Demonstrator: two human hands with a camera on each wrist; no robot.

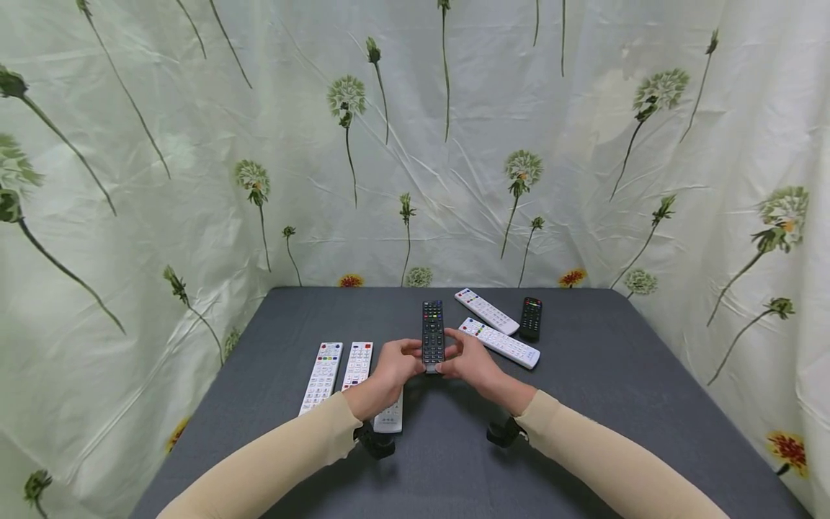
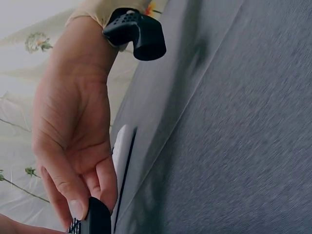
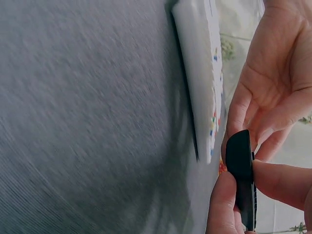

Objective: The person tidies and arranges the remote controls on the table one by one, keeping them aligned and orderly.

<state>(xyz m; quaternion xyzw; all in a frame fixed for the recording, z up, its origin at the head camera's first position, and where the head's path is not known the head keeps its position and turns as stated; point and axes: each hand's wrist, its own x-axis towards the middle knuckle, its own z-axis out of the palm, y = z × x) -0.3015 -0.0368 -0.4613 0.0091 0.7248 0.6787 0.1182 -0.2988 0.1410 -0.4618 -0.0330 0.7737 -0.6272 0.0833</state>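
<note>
Both hands hold a black remote control point(image 1: 433, 333) with coloured buttons, raised a little above the table. My left hand point(image 1: 393, 366) pinches its lower left side between thumb and fingers. On the opposite side, the right hand point(image 1: 476, 365) grips it the same way. In the left wrist view, the left thumb lies on the button face of the remote point(image 2: 100, 217) and fingers are behind it. The right wrist view shows the remote point(image 3: 239, 158) edge-on between both hands.
Left on the dark grey table point(image 1: 441, 461) lie white remotes, one point(image 1: 323, 375), another point(image 1: 359, 362) and a third point(image 1: 389, 417) partly under the left forearm. Right lie two more white remotes point(image 1: 486, 311) and a black remote point(image 1: 530, 318). A floral curtain point(image 1: 415, 144) hangs behind.
</note>
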